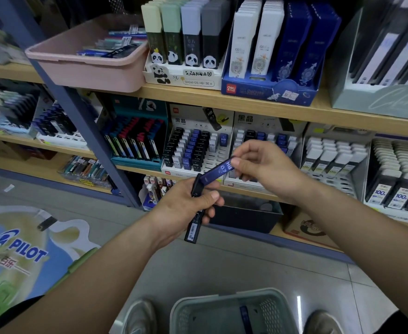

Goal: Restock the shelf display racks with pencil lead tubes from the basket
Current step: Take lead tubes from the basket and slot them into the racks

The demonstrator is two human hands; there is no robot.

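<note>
Left hand (188, 206) held in front of the shelving, fingers and thumb curled round a dark tube (194, 222). The tube is held nearly upright, slightly tilted, with a barcode label seen at its lower end. Whether more than one tube is held in this grip cannot be told. Right hand (265, 169) raised a little higher and to the right, thumb and fingertips pinching the upper end of a blue tube (218, 172) marked HB 0.7. The blue tube is slanted down to the left, and its lower end meets the top of the dark tube at the left hand. Both tubes are held in the air, apart from any rack. Behind the hands, on a wooden shelf (135, 168), a white display rack (223, 154) is seen, its left rows filled with black, blue and white tubes and its right slots mostly bare. Just to its right a second rack (253, 121) is partly hidden by the right hand. A grey-green basket (222, 296) is seen on the floor at the bottom edge, between two shoes (140, 314), with one more blue tube (245, 314) lying inside. On the shelf above, a pink tray (84, 73) holding loose pens or tubes is set at the left, touching a panda-printed box (183, 75), with a dark blue box (270, 91) beside that. A floor sticker (22, 249) lettered PILOT is noted at the lower left.
</note>
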